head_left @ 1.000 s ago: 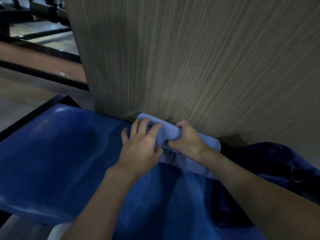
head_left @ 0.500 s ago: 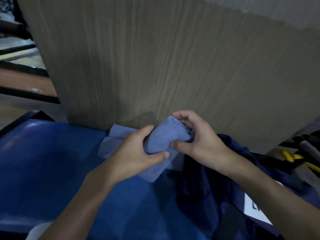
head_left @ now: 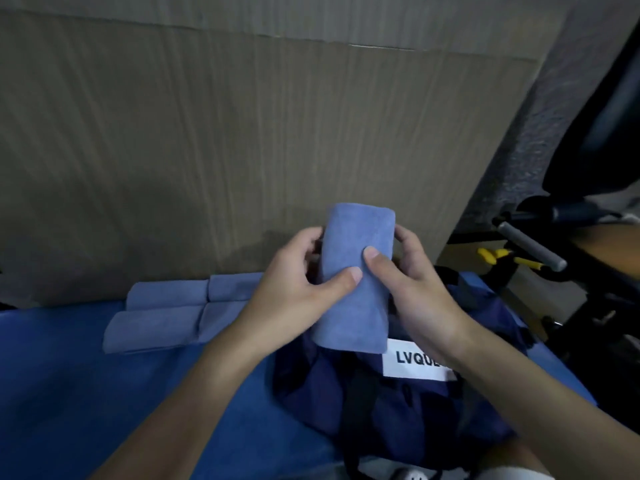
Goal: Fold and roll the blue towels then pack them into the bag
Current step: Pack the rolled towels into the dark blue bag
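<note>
A rolled blue towel (head_left: 356,271) stands nearly upright in the air above the dark navy bag (head_left: 391,403). My left hand (head_left: 298,292) grips its left side with the thumb across the front. My right hand (head_left: 408,289) grips its right side, thumb pressed on the front too. The bag lies below the towel on the blue surface (head_left: 86,393) and carries a white label reading "LVQU". Several more rolled blue towels (head_left: 166,310) lie in two rows at the left, against the wooden panel.
A tall wood-grain panel (head_left: 242,150) stands right behind the towels and the bag. At the right are a black frame with a grey handle (head_left: 530,245) and yellow-handled tools (head_left: 498,254). A black chair part (head_left: 606,133) fills the upper right.
Both hands have lifted the rolled towel off the surface and turned it upright over the bag. The view has shifted right, so the bag's label and the lying rolls show.
</note>
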